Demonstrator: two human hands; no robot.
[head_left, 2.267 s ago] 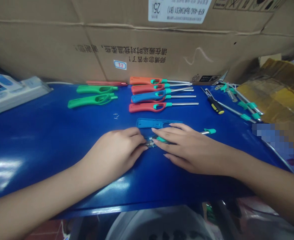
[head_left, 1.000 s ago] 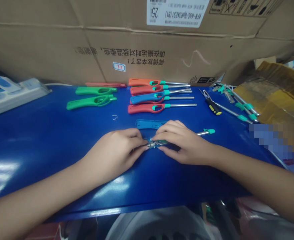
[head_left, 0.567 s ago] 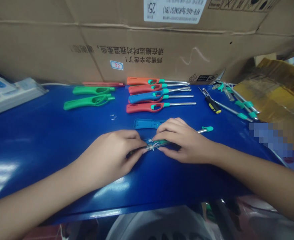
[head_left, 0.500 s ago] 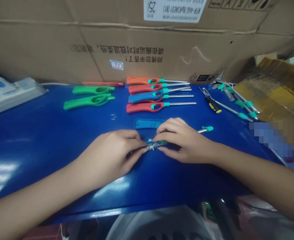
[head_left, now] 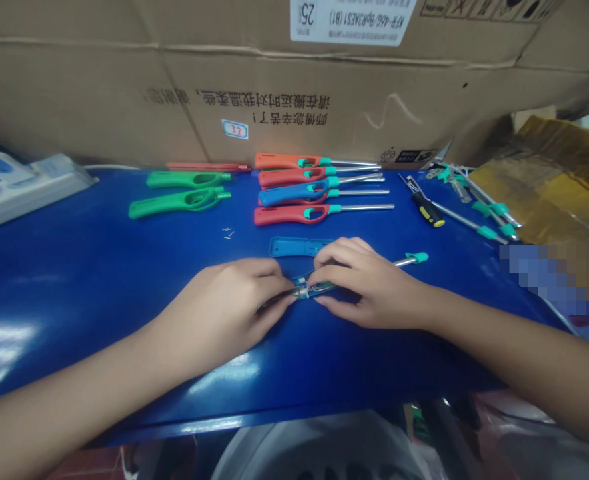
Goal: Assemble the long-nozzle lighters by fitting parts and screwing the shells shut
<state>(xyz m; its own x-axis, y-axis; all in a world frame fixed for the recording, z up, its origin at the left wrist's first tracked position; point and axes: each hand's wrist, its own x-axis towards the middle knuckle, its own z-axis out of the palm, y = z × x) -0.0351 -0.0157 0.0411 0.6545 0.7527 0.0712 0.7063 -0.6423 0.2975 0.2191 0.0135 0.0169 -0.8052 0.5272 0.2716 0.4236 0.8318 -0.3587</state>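
Observation:
Near the middle of the blue table, my left hand [head_left: 234,300] pinches the left end of a small lighter assembly [head_left: 301,291] with clear and metal parts. My right hand [head_left: 369,283] grips the same assembly from the right, its fingers curled over it. A metal rod with a teal tip [head_left: 416,257] sticks out beyond my right hand. Just behind the fingers lies a blue handle shell [head_left: 294,247], its right end hidden by my right hand. The exact parts between the fingertips are too small to make out.
Behind lie several red, orange and blue lighters [head_left: 294,215], with green handles [head_left: 174,203] to their left. Tiny pins [head_left: 228,233] lie nearby. A black-yellow screwdriver [head_left: 429,210] and teal-tipped rods [head_left: 489,232] are at right. A large cardboard box [head_left: 124,107] stands at the back; a power strip [head_left: 29,190] is left.
Both hands keep their hold, and the assembly between them has turned or shifted slightly. The whole view has moved very little.

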